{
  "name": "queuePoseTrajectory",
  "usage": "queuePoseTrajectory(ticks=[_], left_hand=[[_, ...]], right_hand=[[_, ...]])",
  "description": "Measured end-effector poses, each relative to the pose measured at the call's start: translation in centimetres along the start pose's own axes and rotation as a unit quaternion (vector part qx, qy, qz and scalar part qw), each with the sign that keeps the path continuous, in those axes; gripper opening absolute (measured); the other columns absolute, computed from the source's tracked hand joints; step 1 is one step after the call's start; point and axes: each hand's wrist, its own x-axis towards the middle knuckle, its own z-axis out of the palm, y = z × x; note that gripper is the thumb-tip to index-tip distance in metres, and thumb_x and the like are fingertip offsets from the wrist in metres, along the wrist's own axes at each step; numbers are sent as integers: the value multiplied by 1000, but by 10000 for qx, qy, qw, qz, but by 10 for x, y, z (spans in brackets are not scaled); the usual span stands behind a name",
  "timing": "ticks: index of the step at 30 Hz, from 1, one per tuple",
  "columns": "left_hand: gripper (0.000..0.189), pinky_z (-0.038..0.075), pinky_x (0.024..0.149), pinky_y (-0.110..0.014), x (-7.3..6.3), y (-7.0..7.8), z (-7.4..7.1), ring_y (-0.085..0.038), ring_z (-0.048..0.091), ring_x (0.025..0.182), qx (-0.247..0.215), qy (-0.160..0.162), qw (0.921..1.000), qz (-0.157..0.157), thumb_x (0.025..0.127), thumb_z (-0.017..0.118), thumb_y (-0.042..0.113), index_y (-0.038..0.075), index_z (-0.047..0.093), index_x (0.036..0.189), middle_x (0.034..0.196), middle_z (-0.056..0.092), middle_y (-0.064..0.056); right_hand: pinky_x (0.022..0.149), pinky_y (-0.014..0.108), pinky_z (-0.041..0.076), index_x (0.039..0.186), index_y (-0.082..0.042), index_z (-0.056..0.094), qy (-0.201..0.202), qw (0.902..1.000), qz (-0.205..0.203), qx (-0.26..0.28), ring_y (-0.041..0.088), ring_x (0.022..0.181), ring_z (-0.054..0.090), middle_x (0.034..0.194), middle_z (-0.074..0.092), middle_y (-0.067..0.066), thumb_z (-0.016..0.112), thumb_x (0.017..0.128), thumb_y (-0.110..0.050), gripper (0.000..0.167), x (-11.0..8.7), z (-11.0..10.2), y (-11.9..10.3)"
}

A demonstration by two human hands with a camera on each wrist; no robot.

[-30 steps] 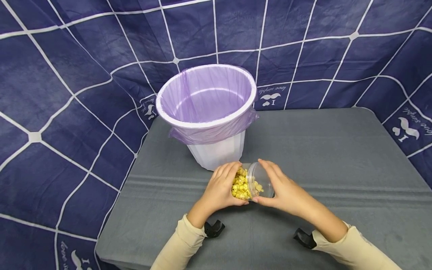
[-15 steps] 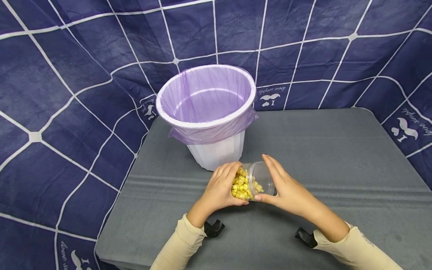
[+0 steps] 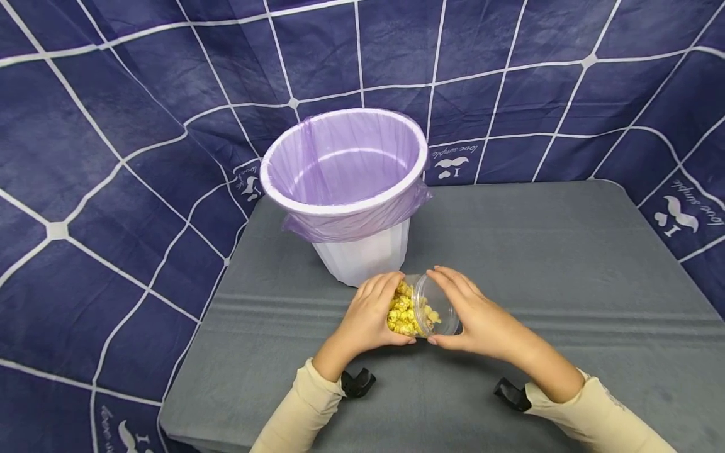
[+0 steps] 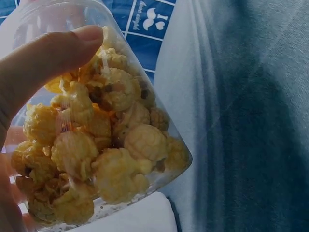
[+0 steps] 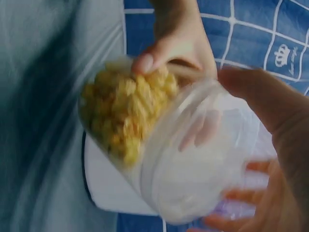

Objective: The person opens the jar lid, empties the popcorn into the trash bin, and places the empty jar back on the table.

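A clear plastic jar (image 3: 405, 309) of yellow popcorn lies tilted on its side above the grey surface, in front of the bin. My left hand (image 3: 364, 316) grips the jar's body, its thumb across the wall in the left wrist view. At the jar's right end is a clear lid (image 5: 203, 154). My right hand (image 3: 483, 322) holds that end, with the thumb below and the fingers over the top. Popcorn (image 4: 77, 154) is gathered toward the jar's base, and a few pieces show near the lid.
A white bin (image 3: 362, 255) lined with a purple bag (image 3: 362, 224) stands just beyond the hands. Grey cloth (image 3: 544, 251) covers the surface. Blue curtains (image 3: 510, 38) with white grid lines hang behind and to both sides.
My right fingers lifted a little off the lid end, then came back around it. The left hand and the jar have stayed nearly in place.
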Motion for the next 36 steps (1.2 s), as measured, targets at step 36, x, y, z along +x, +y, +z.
queuePoseTrajectory(ticks=[36], left_hand=[[102,28,100,-35,2,1,-1,-21,38,117,-229,34,9997,0,50,78,55,8,36,130,127,43,-6]], right_hand=[[92,50,35,140,-11,26,152,9964,-805,232,30,126,25,143,22,9,81,57,-32,102,0,-4,12]])
